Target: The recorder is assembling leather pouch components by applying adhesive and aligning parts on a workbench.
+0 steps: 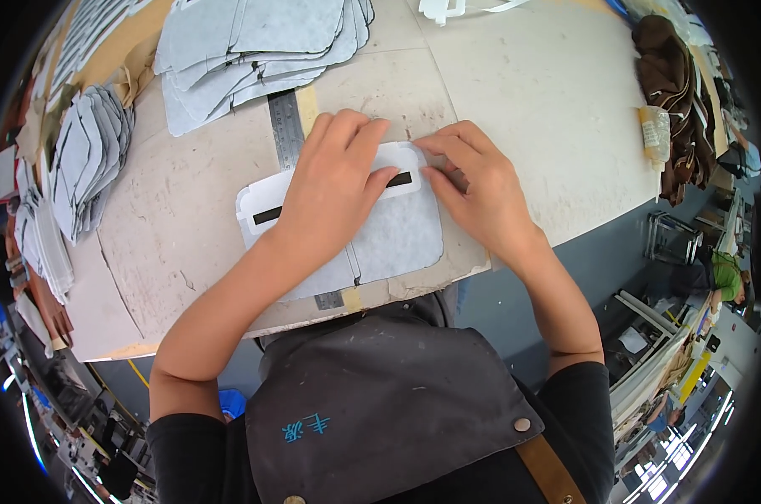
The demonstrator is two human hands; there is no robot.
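One grey panel (pixel 401 231) with a white slotted strip (pixel 395 156) lies across a metal ruler (pixel 287 126), near the front edge of the bench (pixel 540 101). Left hand (pixel 323 183): laid over the strip, thumb at the right black slot (pixel 401 180); grip cannot be determined. Right hand (pixel 487 181): fingers bent at the panel's upper right corner; pinch cannot be confirmed.

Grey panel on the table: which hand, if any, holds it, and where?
The left hand lies across the grey panel; the right hand is at its upper right corner. Whether either holds it cannot be told.
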